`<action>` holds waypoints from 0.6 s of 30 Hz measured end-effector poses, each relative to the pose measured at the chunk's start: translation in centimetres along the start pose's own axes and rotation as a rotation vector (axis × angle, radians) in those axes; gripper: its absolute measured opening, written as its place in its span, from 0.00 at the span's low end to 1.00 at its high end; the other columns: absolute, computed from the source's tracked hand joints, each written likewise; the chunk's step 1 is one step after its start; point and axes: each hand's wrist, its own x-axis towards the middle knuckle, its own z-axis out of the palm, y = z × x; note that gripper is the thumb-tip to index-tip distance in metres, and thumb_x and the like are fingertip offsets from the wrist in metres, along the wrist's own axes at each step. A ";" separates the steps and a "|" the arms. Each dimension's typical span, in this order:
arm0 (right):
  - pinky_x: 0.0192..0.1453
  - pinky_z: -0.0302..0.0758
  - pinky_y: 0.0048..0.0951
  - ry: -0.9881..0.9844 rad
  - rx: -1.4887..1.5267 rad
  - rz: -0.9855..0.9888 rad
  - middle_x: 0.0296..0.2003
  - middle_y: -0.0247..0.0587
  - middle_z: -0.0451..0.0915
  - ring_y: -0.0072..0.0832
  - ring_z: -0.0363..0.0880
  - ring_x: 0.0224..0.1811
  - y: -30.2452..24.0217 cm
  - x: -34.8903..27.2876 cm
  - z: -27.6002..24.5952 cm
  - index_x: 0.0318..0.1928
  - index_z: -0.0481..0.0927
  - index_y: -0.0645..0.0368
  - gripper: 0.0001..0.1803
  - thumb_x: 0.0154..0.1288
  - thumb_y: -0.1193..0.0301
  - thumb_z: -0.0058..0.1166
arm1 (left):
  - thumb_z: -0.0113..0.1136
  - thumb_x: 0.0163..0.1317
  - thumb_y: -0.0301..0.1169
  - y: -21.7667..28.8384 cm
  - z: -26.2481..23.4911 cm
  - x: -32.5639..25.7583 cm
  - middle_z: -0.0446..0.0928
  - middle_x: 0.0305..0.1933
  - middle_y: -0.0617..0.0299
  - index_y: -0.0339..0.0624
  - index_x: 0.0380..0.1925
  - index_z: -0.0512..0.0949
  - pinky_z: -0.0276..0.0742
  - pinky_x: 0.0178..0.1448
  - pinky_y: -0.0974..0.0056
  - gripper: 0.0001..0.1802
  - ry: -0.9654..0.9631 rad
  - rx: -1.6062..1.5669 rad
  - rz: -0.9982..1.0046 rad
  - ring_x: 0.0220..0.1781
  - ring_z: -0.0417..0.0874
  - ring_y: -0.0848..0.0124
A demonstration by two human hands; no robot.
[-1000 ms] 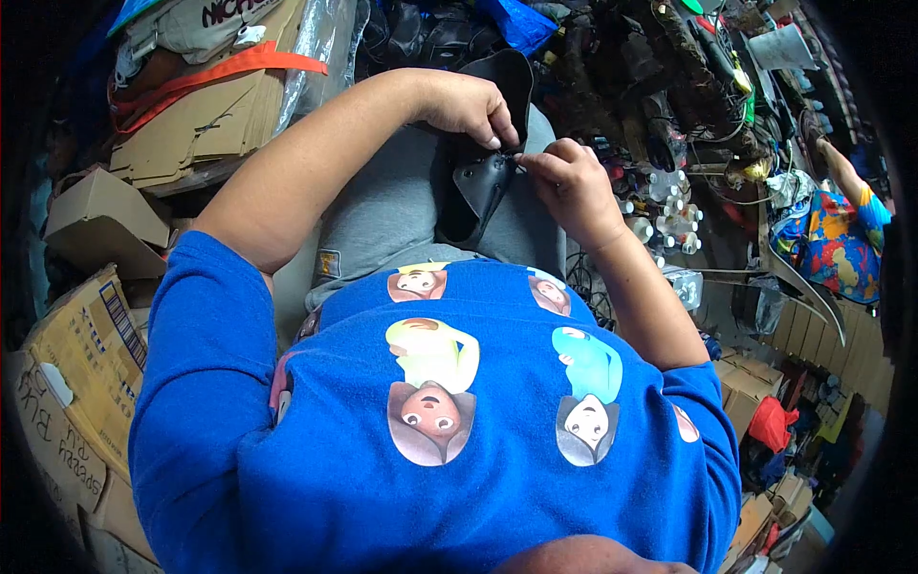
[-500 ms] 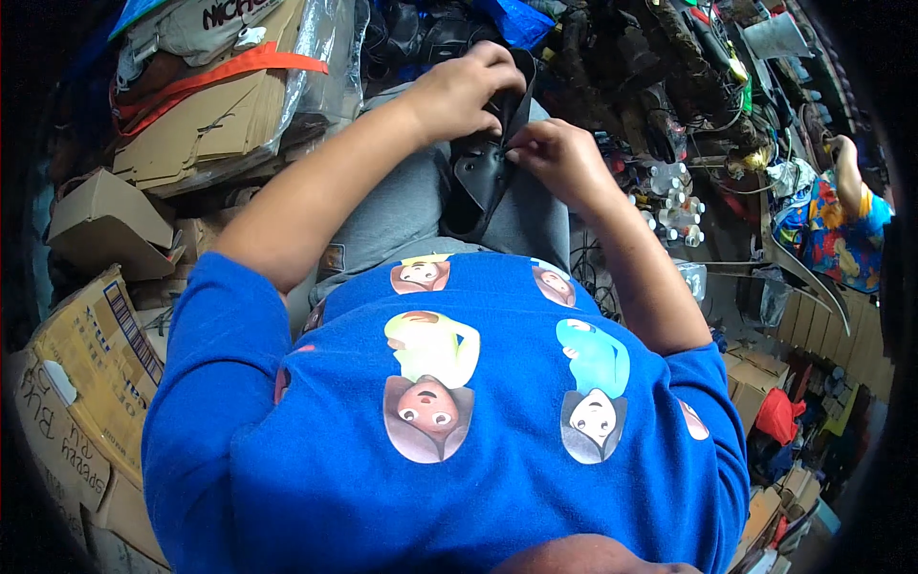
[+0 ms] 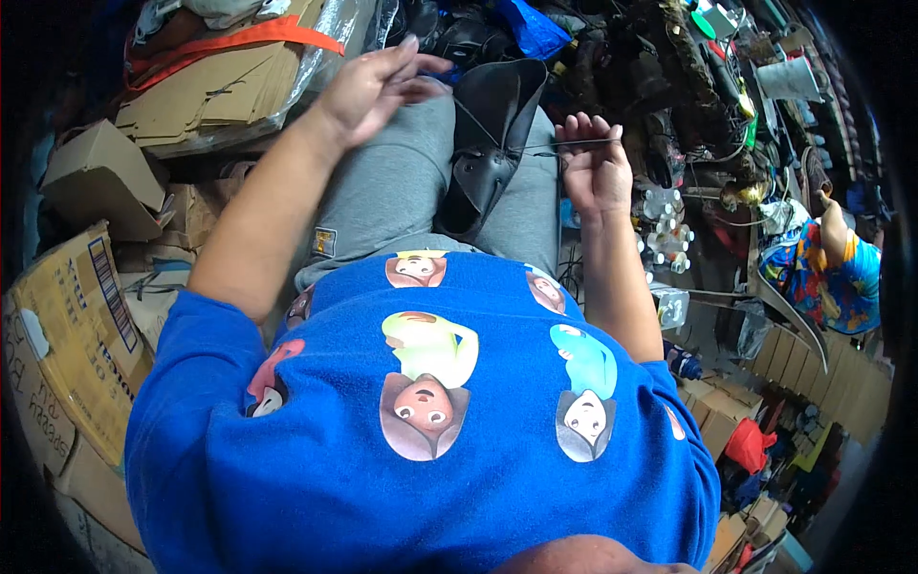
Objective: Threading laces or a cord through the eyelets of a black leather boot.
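Observation:
A black leather shoe upper [image 3: 483, 177] rests in my lap between my grey-trousered thighs, its wide opening turned away from me. Several holes show in its nearer part. A thin dark thread [image 3: 545, 151] runs from the upper out to the right, drawn taut. My right hand [image 3: 597, 170] grips the thread's end by the thumb, palm turned up, apart from the upper. Left of the upper, my left hand [image 3: 371, 96] is raised over my thigh with its fingers apart and slightly blurred. I see nothing held in it.
Flattened cardboard [image 3: 225, 91] with an orange strap lies at the far left, near an open carton [image 3: 105, 182]. Clear plastic bottles [image 3: 666, 230] stand right of my right forearm. Dark shoes [image 3: 459, 38] and a blue plastic bag [image 3: 535, 29] are beyond my knees. Another person [image 3: 832, 258] is at the right.
My hands have parted from the shoe upper, the left moving left and the right moving right. The thread now stretches between the upper and my right hand. The upper's far part has spread open.

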 end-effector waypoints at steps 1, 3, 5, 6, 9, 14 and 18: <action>0.55 0.68 0.41 0.105 0.060 0.050 0.34 0.40 0.77 0.36 0.73 0.43 0.4 -0.6 1.1 0.35 0.75 0.57 0.20 0.72 0.54 0.39 | 0.42 0.71 0.44 -1.3 -1.0 1.0 0.75 0.54 0.49 0.46 0.17 0.69 0.67 0.58 0.57 0.23 -0.274 -0.319 0.045 0.48 0.78 0.66; 0.43 0.67 0.34 -0.272 0.174 0.226 0.23 0.32 0.69 0.28 0.68 0.30 -0.1 -0.7 -0.6 0.24 0.69 0.52 0.23 0.72 0.51 0.37 | 0.44 0.70 0.45 -1.0 3.3 0.6 0.78 0.37 0.54 0.51 0.13 0.60 0.69 0.53 0.54 0.25 -0.079 -0.553 -0.028 0.39 0.77 0.68; 0.33 0.59 0.28 -0.200 -0.040 0.262 0.13 0.28 0.52 0.23 0.50 0.16 -0.9 -1.3 -1.5 0.17 0.59 0.51 0.26 0.72 0.51 0.37 | 0.44 0.70 0.46 -2.5 -2.7 3.0 0.73 0.27 0.59 0.51 0.12 0.60 0.69 0.50 0.55 0.26 -0.260 -0.553 -0.071 0.32 0.74 0.68; 0.33 0.60 0.29 -0.212 -0.096 0.231 0.12 0.28 0.52 0.23 0.49 0.15 -1.1 -1.6 -2.4 0.18 0.59 0.51 0.26 0.72 0.52 0.37 | 0.45 0.69 0.46 -3.3 -4.7 3.6 0.67 0.18 0.63 0.51 0.11 0.60 0.69 0.46 0.56 0.26 -0.444 -0.549 -0.129 0.25 0.70 0.68; 0.38 0.65 0.31 -0.194 -0.151 0.165 0.13 0.27 0.55 0.21 0.53 0.16 -1.0 -2.4 -3.8 0.20 0.62 0.51 0.24 0.73 0.54 0.37 | 0.46 0.69 0.47 -2.9 -1.2 3.4 0.50 0.12 0.68 0.52 0.10 0.58 0.69 0.41 0.58 0.27 0.104 -0.312 -0.149 0.18 0.58 0.70; 0.60 0.69 0.35 -0.039 -0.998 0.238 0.49 0.44 0.76 0.32 0.75 0.52 -5.9 -4.1 -7.7 0.53 0.75 0.61 0.19 0.64 0.67 0.54 | 0.52 0.66 0.42 2.6 -6.7 2.9 0.79 0.36 0.55 0.39 0.41 0.80 0.75 0.47 0.69 0.18 0.294 0.781 0.032 0.39 0.81 0.67; 0.60 0.68 0.28 -0.100 -1.374 -0.132 0.48 0.40 0.77 0.30 0.74 0.53 -7.5 -3.7 -8.5 0.53 0.75 0.59 0.20 0.60 0.70 0.58 | 0.63 0.57 0.38 1.1 -0.6 2.1 0.73 0.54 0.54 0.42 0.51 0.76 0.67 0.62 0.63 0.22 0.035 1.194 0.494 0.58 0.73 0.65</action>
